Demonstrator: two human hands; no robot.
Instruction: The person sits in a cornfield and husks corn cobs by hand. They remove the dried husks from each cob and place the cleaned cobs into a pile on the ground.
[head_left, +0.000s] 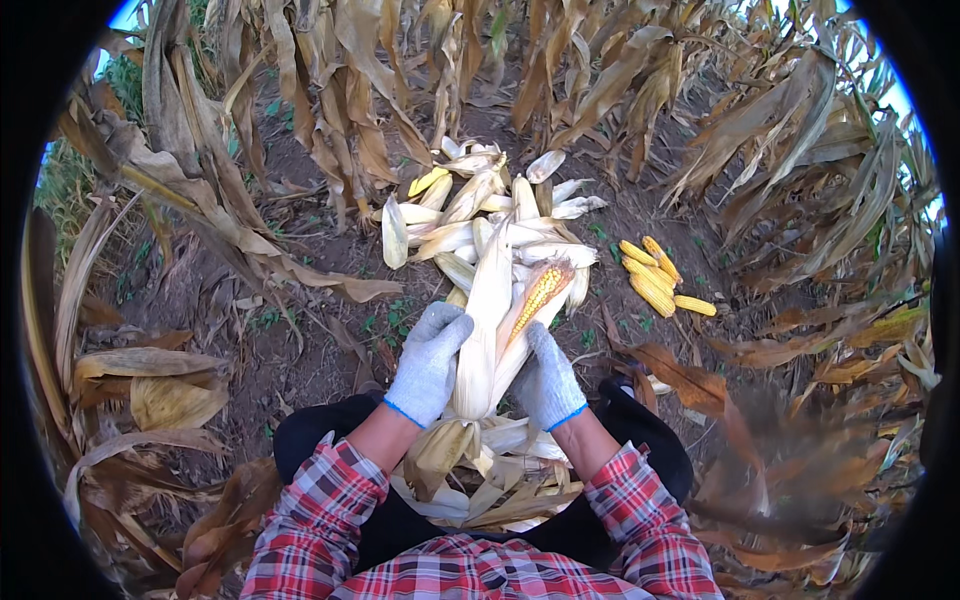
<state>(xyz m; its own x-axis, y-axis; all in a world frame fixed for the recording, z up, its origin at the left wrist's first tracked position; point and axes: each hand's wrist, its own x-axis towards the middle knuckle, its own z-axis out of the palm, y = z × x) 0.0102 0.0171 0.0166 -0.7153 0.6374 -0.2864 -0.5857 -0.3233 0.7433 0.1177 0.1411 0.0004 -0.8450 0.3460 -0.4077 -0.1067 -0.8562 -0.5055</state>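
Between my two gloved hands is an ear of corn (538, 301), its husk parted so that a strip of yellow kernels shows. My left hand (430, 362), in a light grey knitted glove, grips a long pale husk leaf (484, 337) pulled away to the left. On the other side, my right hand (546, 377) holds the ear and its husk from the right, thumb near the lower kernels. The base of the ear is hidden by husk. Just beyond lies a heap of ears in pale husks (472, 206).
Several bare yellow cobs (651, 281) lie on the soil to the right. Loose husks (495, 495) are piled between my legs. Dry corn stalks (360, 90) stand ahead, and drooping dry leaves (247, 240) reach in from the left. One yellow ear (427, 181) shows at the heap's far left.
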